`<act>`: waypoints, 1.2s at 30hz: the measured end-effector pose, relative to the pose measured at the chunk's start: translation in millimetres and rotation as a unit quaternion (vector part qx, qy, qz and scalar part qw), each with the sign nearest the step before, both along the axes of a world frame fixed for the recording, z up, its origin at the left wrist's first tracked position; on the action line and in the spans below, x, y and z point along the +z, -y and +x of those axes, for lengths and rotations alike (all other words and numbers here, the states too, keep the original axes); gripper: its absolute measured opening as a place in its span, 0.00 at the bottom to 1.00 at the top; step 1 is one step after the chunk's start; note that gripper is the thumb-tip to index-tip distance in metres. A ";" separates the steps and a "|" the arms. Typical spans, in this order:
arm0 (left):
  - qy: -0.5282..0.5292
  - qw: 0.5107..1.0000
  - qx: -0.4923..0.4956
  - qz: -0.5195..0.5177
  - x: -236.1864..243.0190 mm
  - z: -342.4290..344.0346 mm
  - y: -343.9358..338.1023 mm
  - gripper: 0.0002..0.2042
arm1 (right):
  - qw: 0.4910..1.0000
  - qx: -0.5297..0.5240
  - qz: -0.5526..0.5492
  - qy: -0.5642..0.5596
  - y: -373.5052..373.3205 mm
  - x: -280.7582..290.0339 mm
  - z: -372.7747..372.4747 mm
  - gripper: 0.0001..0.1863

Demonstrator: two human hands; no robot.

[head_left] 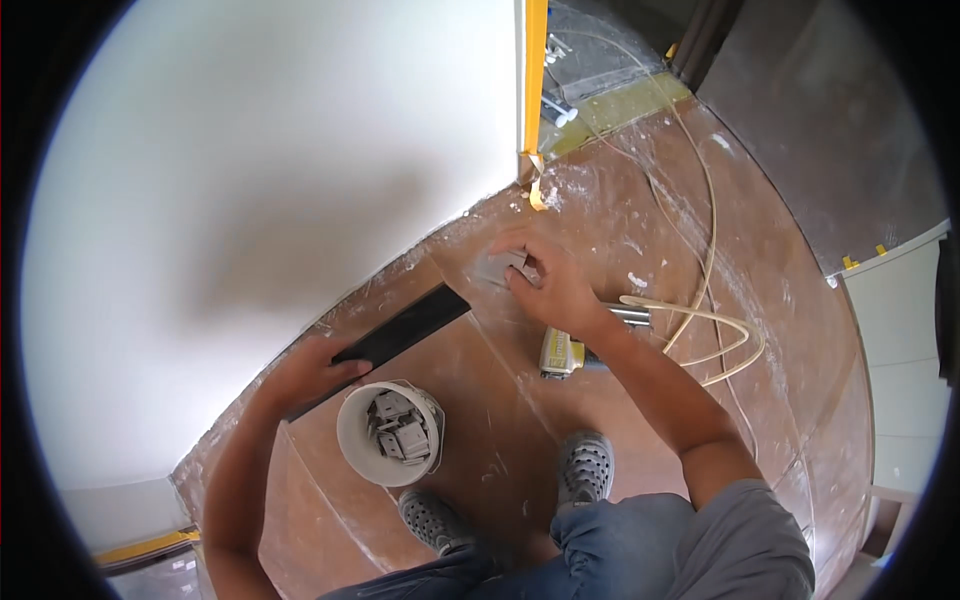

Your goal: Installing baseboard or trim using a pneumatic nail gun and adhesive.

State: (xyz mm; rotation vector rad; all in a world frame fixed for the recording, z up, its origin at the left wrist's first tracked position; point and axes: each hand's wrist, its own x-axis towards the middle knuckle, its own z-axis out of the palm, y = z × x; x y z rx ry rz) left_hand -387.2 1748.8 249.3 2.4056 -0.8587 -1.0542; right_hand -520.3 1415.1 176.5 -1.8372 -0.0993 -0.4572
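Left hand point(308, 376): is gripping a dark strip point(412, 330) near its nearer end, the strip slanting beside the white wall point(300, 130). Right hand point(556, 287): is pinching a pale flat piece point(492, 267) just beyond the strip's far end. Sound handling, as judged: steadying the strip, holding the piece by its edges.

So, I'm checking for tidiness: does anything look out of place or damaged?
The yellow tape along the edge of the white wall looks loose: its lower end curls away instead of lying flat. White smears also streak the brown floor.
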 end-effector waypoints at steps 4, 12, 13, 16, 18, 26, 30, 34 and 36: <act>0.006 1.000 -0.018 -0.020 -23.3 -1.0 9.3 0.11 | 0.997 -0.072 0.031 -0.003 -2.5 10.8 0.3 0.20; 0.087 0.993 -0.013 -0.083 -34.5 -17.8 -2.3 0.11 | 0.997 -0.011 0.023 -0.068 -3.0 24.6 -6.5 0.15; 0.086 0.993 -0.008 -0.080 -35.3 -19.0 -3.2 0.11 | 0.997 -0.008 0.025 -0.075 -6.2 26.5 -7.3 0.14; 0.107 0.989 -0.016 -0.098 -37.2 -21.5 -4.9 0.10 | 0.996 0.020 0.033 -0.077 -9.7 23.8 -8.8 0.14; 0.134 0.984 -0.024 -0.115 -40.3 -21.4 -8.9 0.09 | 0.992 0.037 0.064 -0.098 -17.7 27.3 -10.5 0.13; 0.119 0.983 0.026 -0.136 -43.7 -25.4 -7.2 0.06 | 0.982 0.088 0.136 -0.102 -33.8 39.8 -12.3 0.12; 0.123 0.981 0.043 -0.147 -51.8 -25.9 -9.9 0.07 | 0.987 0.066 0.105 -0.101 -35.2 38.1 -12.8 0.13; 0.122 0.986 0.043 -0.107 -52.4 -30.2 -7.9 0.08 | 0.988 0.062 0.088 -0.113 -37.7 40.8 -15.6 0.14; 0.076 0.989 0.071 -0.106 -51.6 -32.5 -5.5 0.11 | 0.993 0.066 0.047 -0.088 -37.1 46.2 -15.6 0.13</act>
